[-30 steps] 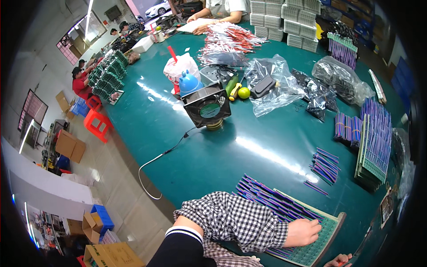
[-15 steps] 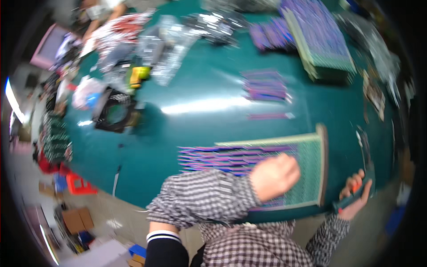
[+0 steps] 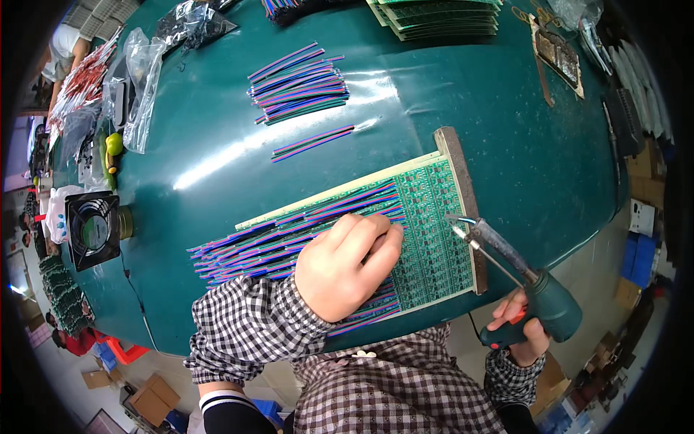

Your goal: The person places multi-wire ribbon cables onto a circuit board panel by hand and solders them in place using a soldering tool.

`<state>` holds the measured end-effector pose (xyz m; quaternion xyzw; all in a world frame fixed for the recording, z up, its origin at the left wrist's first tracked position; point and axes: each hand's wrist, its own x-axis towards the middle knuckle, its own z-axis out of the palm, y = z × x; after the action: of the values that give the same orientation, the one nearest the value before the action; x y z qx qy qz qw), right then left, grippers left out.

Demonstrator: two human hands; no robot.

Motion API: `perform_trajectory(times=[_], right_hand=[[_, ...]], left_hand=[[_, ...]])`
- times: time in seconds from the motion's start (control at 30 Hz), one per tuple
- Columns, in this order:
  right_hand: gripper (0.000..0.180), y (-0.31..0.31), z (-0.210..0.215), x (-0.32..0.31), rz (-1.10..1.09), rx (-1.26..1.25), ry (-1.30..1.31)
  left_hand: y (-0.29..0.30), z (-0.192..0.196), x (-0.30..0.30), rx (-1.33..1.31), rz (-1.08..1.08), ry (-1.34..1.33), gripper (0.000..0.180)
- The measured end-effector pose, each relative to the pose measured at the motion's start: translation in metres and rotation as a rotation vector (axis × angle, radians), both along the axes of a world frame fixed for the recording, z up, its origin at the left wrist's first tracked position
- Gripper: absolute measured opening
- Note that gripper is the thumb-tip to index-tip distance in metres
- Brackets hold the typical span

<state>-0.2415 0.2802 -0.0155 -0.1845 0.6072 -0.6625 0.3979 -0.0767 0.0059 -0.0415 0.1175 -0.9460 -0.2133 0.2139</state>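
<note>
A green circuit board panel (image 3: 426, 239) lies at the table's near edge, with rows of small parts. Several blue, pink and black ribbon wires (image 3: 246, 249) lie across it and stick out past its left end. Over these wires rests my left hand (image 3: 347, 267), fingers curled and closed near the wire ends; what the fingertips pinch is hidden. My right hand (image 3: 524, 325) grips a green soldering gun (image 3: 553, 307) with a red trigger. Its metal tip points left and reaches over the right part of the panel. A brown strip (image 3: 463, 210) runs along the panel's right end.
Beyond the panel lie a small group of wires (image 3: 311, 142) and a larger bundle (image 3: 298, 85). Stacked circuit boards (image 3: 437, 18) stand at the back. A black fan (image 3: 94, 228) and plastic bags (image 3: 141, 94) are at left; a dirty metal plate (image 3: 557, 58) is far right.
The view has shifted and become sharper. The soldering gun has come left and turned, from beside the panel to its tip over the panel. My left hand stays over the wires.
</note>
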Motion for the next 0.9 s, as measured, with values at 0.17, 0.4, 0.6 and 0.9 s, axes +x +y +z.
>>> perform_trajectory(times=[0.17,0.4,0.6,0.9], right_hand=[[0.061,0.007,0.007,0.010,0.017,0.089,-0.066],[0.062,0.008,0.009,0.015,0.043,0.156,-0.096],[0.055,-0.008,0.014,0.024,-0.094,0.159,-0.135],[0.058,-0.006,0.009,0.027,-0.115,0.164,-0.112]], left_hand=[[0.001,0.001,-0.001,0.003,0.015,0.026,0.033],[-0.003,-0.005,0.000,-0.023,-0.017,0.048,0.032],[-0.005,-0.003,0.000,-0.015,-0.027,0.019,0.031],[-0.006,-0.001,-0.001,0.067,-0.019,0.023,0.035]])
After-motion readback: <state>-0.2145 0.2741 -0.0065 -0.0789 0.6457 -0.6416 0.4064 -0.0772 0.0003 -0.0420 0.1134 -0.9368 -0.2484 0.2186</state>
